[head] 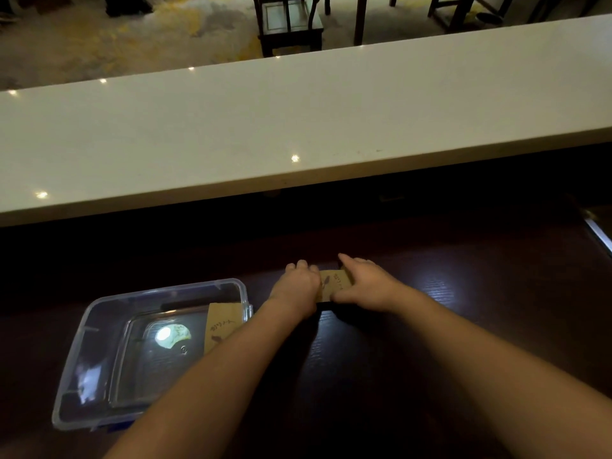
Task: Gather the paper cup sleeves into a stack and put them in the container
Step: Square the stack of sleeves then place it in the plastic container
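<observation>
A stack of brown paper cup sleeves [332, 283] with dark print lies on the dark wooden counter [463, 326]. My left hand [296, 286] presses its left end and my right hand [367, 284] grips its right end, so only the middle of the stack shows. A clear plastic container [99, 326] sits to the left, close to my left forearm. Inside it, against the right wall, lies another brown sleeve [220, 323], partly hidden by my arm.
A long white bar top [298, 120] runs across above the dark counter, leaving a shadowed gap under its edge. Dark wooden chairs [288, 24] stand on the carpet beyond. A metal edge [599, 231] shows at the far right.
</observation>
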Demonstrator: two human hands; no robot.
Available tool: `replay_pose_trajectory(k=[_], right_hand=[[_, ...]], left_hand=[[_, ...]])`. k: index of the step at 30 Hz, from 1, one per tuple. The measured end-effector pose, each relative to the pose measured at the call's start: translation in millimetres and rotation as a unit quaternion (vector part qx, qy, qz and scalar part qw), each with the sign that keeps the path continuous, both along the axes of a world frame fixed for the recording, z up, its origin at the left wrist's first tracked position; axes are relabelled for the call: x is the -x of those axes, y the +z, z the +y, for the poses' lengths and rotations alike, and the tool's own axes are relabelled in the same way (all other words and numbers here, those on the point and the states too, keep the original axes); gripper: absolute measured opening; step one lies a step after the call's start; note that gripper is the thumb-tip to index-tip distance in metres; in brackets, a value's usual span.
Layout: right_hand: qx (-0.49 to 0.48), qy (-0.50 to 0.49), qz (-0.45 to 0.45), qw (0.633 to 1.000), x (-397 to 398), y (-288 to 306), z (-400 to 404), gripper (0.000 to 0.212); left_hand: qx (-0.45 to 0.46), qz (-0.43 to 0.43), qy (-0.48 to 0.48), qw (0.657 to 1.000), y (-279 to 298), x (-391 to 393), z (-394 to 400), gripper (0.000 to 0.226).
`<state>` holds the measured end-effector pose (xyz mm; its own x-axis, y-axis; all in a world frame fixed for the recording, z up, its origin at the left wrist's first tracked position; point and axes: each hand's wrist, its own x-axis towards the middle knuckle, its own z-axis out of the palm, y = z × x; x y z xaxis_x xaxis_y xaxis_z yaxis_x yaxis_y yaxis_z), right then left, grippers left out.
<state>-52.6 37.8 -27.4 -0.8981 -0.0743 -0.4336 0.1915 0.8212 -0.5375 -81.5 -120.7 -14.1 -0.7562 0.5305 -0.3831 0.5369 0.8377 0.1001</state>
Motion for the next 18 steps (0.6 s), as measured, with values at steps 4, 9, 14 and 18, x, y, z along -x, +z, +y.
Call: replay_pose_trajectory(k=[4,9,14,18], right_hand=[[-0.014,-0.020,-0.037,0.999,1,-1,3,0.091],[-0.037,0.001,-0.075,0.996,0,3,3,0.067],[0.012,-0.019,-0.046,0.999,-13,2,1,0.052],[0.084,-0.056,0.006,0.995,-29,5,4,0.040]], left_hand=[[-0.010,-0.021,0.001,1.000,-3,1,-1,0.057],[-0.023,-0.126,0.029,0.991,-2,5,-9,0.088],[-0.083,-0.153,0.062,0.983,6,8,-12,0.065],[-0.161,-0.126,0.068,0.976,12,-2,-15,0.039]])
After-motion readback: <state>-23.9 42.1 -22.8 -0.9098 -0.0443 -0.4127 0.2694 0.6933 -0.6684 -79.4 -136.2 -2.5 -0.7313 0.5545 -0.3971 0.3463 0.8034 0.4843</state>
